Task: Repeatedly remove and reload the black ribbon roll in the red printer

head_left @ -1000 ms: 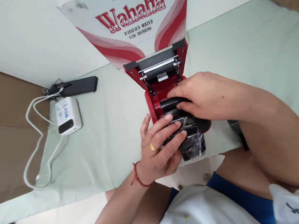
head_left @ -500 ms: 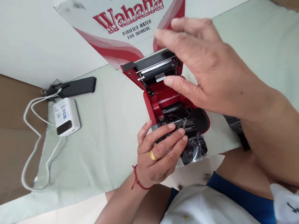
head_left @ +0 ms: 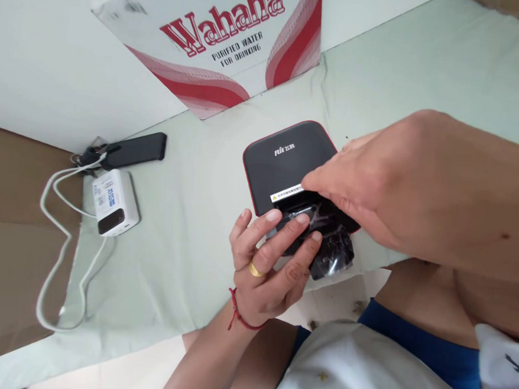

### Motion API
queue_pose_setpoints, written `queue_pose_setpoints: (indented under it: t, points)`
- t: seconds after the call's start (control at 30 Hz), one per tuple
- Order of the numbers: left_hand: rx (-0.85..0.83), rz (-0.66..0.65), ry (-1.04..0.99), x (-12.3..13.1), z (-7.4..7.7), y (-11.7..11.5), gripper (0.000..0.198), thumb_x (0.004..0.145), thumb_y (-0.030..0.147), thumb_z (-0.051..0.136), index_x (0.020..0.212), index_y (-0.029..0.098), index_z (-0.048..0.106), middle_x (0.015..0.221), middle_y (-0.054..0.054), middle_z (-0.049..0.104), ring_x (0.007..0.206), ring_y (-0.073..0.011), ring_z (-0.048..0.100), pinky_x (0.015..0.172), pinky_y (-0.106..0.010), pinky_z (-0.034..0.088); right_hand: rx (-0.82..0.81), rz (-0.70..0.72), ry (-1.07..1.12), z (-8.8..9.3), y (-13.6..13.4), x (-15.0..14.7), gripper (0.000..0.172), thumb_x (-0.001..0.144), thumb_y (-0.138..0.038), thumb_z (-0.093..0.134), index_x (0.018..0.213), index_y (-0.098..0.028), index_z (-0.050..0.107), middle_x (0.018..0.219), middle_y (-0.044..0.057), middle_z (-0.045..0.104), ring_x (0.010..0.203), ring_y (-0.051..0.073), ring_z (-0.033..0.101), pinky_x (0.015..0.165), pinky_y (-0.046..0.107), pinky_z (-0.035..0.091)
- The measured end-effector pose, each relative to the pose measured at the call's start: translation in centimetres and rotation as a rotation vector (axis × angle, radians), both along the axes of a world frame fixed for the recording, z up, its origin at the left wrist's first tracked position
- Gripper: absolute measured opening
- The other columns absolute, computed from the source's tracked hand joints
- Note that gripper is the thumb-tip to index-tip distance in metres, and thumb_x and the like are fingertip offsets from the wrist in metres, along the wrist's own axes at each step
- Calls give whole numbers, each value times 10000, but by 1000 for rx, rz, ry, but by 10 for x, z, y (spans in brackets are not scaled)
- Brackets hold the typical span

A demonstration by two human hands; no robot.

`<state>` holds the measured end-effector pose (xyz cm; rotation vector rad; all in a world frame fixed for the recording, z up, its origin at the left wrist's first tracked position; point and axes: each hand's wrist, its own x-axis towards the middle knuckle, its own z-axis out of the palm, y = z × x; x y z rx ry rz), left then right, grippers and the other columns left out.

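Observation:
A small red-and-black label printer (head_left: 284, 155) lies on the cloth with its black lid down. Along the lid's front runs a white sticker (head_left: 281, 194) with a yellow warning mark. Crumpled, shiny black film (head_left: 336, 252) hangs over the printer's front edge. My left hand (head_left: 275, 258), with a gold ring, has its fingers bent over that film and the front edge; its thumb is hidden. My right hand (head_left: 371, 181) presses a fingertip on the lid beside the sticker, its fingers closed and partly hidden behind the hand.
A Wahaha water carton (head_left: 234, 50) stands behind the printer against the white wall. To the left lie a white power bank (head_left: 115, 202) with a looped white cable (head_left: 43, 274) and a black phone-like slab (head_left: 136, 150). A brown cardboard panel (head_left: 17, 231) borders the cloth.
The printer's lid has swung from raised to down, covering the red inside and roller. My right hand has moved down from above the lid onto its front. My left hand stays at the front edge.

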<state>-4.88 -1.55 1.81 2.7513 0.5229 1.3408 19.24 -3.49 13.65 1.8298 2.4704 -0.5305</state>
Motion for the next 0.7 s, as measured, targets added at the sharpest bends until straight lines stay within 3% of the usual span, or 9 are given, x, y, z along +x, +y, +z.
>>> queue_pose_setpoints:
  t: [0.1, 0.23, 0.37, 0.5, 0.6, 0.7]
  points:
    - [-98, -45, -81, 2, -2, 2, 524, 1023, 242, 626, 1544, 199, 616, 1345, -135, 786, 1395, -289, 658, 1303, -542, 441, 50, 42, -282, 2, 0, -11, 59, 760, -317, 665, 715, -298, 633, 596, 73, 557, 601, 230, 538, 601, 424, 448]
    - [-348, 19, -252, 3, -7, 4, 617, 1042, 220, 609, 1643, 286, 483, 1473, -102, 722, 1394, -268, 682, 1313, -558, 426, 112, 23, -282, 8, 2, -19, 100, 748, -322, 678, 676, -329, 609, 478, 63, 437, 620, 239, 584, 625, 420, 472]
    - [-450, 100, -255, 1, -1, 6, 451, 1082, 173, 541, 1510, 296, 620, 1325, -59, 799, 1335, -243, 726, 1318, -552, 422, 131, 79, -365, 3, 3, -19, 156, 731, -364, 691, 650, -324, 563, 440, 55, 403, 584, 226, 557, 552, 402, 431]
    - [-524, 103, -223, -3, 11, 11, 370, 1106, 214, 501, 1411, 283, 699, 1197, -31, 847, 1205, -238, 781, 1264, -521, 467, 201, 51, -300, -5, 3, -17, 235, 768, -437, 623, 598, -316, 515, 422, 73, 336, 595, 248, 565, 583, 434, 426]
    - [-582, 92, -209, -6, 15, 15, 358, 1107, 254, 487, 1375, 267, 723, 1184, -44, 851, 1171, -257, 785, 1199, -518, 506, 207, 77, -313, -4, 2, -16, 183, 799, -375, 582, 630, -313, 550, 457, 83, 400, 614, 248, 570, 604, 440, 427]
    - [-592, 77, -202, -8, 13, 19, 338, 1084, 237, 523, 1348, 265, 734, 1181, -48, 848, 1158, -256, 778, 1124, -498, 556, 177, 46, -334, 2, 2, -13, 233, 881, -335, 502, 686, -325, 630, 499, 84, 489, 648, 244, 604, 622, 432, 441]
